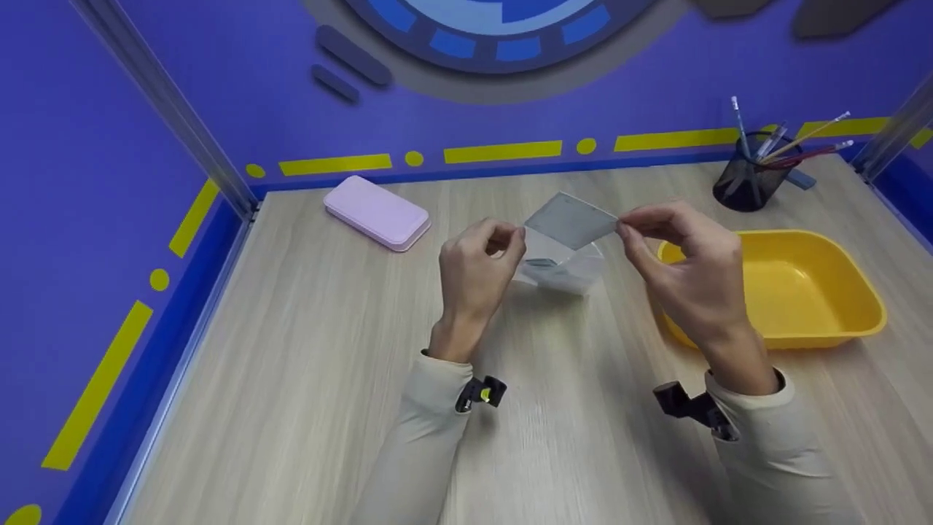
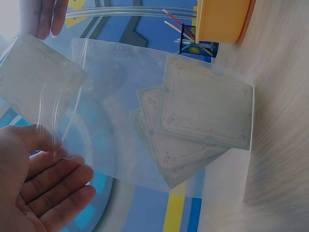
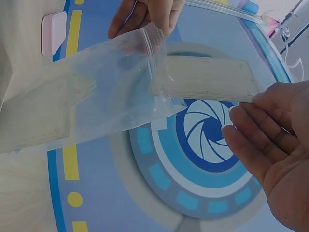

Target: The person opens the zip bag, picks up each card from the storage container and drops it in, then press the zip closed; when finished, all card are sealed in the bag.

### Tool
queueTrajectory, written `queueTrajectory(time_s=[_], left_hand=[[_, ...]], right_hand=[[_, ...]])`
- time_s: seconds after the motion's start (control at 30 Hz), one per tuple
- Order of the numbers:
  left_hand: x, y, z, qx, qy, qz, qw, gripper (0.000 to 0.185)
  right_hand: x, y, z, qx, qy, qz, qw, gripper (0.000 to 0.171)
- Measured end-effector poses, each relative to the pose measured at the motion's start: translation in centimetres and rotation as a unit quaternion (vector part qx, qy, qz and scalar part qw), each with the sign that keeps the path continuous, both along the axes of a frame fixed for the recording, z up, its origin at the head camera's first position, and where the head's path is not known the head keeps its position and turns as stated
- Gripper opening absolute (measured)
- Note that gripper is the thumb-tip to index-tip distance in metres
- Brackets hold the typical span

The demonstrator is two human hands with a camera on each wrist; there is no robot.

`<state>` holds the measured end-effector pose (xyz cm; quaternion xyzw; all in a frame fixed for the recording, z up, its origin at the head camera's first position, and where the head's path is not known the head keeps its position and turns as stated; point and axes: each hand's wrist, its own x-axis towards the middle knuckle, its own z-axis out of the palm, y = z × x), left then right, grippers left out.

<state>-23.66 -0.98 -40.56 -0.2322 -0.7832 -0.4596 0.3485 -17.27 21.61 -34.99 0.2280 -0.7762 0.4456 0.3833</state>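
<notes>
My left hand [image 1: 477,270] pinches the top edge of a clear zip bag [image 2: 111,116] near its zip strip. Inside the bag, several square paper cards [image 2: 207,104] lie fanned at the bottom, which stands on or just over the table. My right hand [image 1: 689,270] pinches one corner of another greyish card [image 1: 572,221] between thumb and fingers. That card is at the bag's mouth, its near end just within the opening in the right wrist view. The other fingers of the left hand extend loosely below the bag edge in the left wrist view.
A yellow tray [image 1: 816,339] stands at the right, beside and partly behind my right hand. At the back right is a black mesh pen cup [image 1: 751,182] with pens and pencils. A pink case [image 1: 377,211] lies back left on the wooden table [image 1: 328,350].
</notes>
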Motion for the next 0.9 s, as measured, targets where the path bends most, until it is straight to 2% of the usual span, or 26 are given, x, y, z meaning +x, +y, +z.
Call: queueTrajectory(time_s=[0.43,0.9], left_hand=[[0.0,0.0,-0.1,-0.004,0.0,0.007,1.0,0.006],[0.0,0.1,0.0,-0.003,0.008,0.005,1.0,0.007]], right_hand=[[0.4,0.3,0.2,0.052,0.036,-0.005,0.998,0.02],[-0.7,0.2,-1.0,0.094,0.009,0.002,0.995,0.021]])
